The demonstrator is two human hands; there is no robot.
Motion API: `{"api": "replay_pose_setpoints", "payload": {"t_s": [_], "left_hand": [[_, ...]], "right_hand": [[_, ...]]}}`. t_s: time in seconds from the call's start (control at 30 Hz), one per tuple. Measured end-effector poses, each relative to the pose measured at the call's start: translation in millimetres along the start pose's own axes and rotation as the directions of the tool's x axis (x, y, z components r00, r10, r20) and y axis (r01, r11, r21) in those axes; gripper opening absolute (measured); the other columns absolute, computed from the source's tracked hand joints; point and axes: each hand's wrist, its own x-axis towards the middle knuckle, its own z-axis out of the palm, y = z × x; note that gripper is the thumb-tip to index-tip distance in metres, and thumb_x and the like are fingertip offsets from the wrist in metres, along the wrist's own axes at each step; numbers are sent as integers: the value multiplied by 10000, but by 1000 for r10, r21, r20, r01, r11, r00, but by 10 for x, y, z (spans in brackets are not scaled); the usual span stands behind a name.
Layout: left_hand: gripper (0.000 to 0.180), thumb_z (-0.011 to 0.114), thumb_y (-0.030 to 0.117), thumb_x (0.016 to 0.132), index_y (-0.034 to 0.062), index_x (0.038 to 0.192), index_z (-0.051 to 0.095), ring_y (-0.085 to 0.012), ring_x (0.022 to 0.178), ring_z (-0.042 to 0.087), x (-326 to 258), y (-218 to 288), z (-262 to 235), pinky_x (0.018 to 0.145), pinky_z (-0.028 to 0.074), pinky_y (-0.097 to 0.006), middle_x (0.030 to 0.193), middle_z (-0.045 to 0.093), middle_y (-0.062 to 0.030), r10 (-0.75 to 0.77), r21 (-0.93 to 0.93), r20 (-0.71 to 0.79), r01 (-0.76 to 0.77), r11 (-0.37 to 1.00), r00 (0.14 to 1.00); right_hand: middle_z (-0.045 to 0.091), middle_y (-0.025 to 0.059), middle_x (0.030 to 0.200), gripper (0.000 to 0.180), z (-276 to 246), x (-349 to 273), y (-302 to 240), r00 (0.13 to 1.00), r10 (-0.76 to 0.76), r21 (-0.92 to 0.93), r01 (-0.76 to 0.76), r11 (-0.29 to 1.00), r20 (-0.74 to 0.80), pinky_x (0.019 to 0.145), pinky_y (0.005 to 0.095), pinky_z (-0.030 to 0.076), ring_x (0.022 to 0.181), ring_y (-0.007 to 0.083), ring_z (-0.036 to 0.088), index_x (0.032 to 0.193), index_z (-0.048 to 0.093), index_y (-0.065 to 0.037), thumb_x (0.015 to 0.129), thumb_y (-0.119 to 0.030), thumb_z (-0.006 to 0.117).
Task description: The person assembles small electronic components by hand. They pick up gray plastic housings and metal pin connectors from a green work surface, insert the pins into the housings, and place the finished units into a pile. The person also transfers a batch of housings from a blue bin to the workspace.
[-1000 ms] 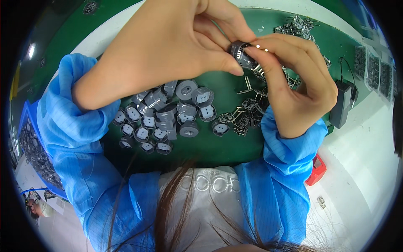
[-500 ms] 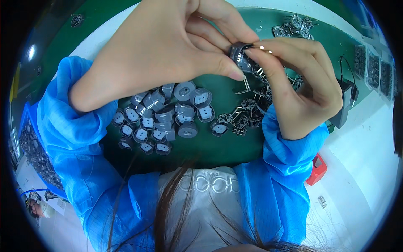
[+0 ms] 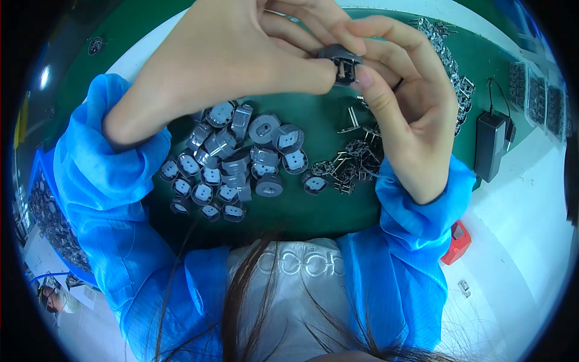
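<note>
Between my two hands, above the far part of the green mat (image 3: 289, 220), is a dark grey round plug housing (image 3: 341, 54), with metal prongs showing on its near side. My left hand (image 3: 229, 60) pinches it from the left between thumb and fingers. From the right, my right hand (image 3: 416, 108) closes on it, thumb tip against its lower right edge and fingers behind. Below lies a pile of similar grey housings (image 3: 235, 160), several showing pale two-holed faces. Metal pronged inserts (image 3: 353, 163) are heaped right of that pile, beside a lone housing (image 3: 315, 183).
More metal parts (image 3: 449, 66) lie at the far right of the mat. A black adapter box (image 3: 490, 145) with a cable stands at the right edge, near clear trays (image 3: 540, 102) of parts. A red object (image 3: 456, 242) sits lower right; a blue bin (image 3: 45, 199) of parts is at left.
The housing has been turned so its prongs face nearer me and lifted slightly away. My right hand's fingers have shifted up and left around it, uncovering the black adapter box and more metal parts.
</note>
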Motion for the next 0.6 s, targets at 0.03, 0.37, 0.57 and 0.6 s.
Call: {"api": "replay_pose_setpoints", "payload": {"t_s": [0.03,0.37,0.57,0.6], "left_hand": [[300,762,-29,753,-90,1036,681,-154,833,712,-10,3,6,775,591,-260,955,723,-171,5,28,2,-5,1000,1000],[191,681,-45,793,-68,983,680,-174,826,701,124,102,-418,732,568,-261,924,713,-155,76,321,-188,-12,947,979],[136,677,44,825,-31,939,683,-284,901,663,239,-334,-881,802,543,-359,936,676,-151,529,989,-139,90,117,837],[150,679,60,826,-21,953,681,-303,910,650,211,-370,-866,809,534,-371,941,665,-153,604,987,-105,158,-35,790]], "right_hand": [[602,168,1205,342,-58,-14,59,996,-22,23,20,1000,85,898,298,514,1116,208,607,1274,437,93,944,90,526],[696,87,1070,239,-271,78,-83,993,-110,-548,71,834,-39,779,225,503,881,128,656,1123,675,-9,884,-2,682],[678,32,898,254,-493,1,-169,975,-34,-788,198,583,219,662,278,484,747,125,611,943,753,-66,704,-99,831],[670,41,879,273,-477,-4,-121,964,-50,-771,241,589,262,658,284,486,738,143,613,948,750,-62,692,-102,835]]}}
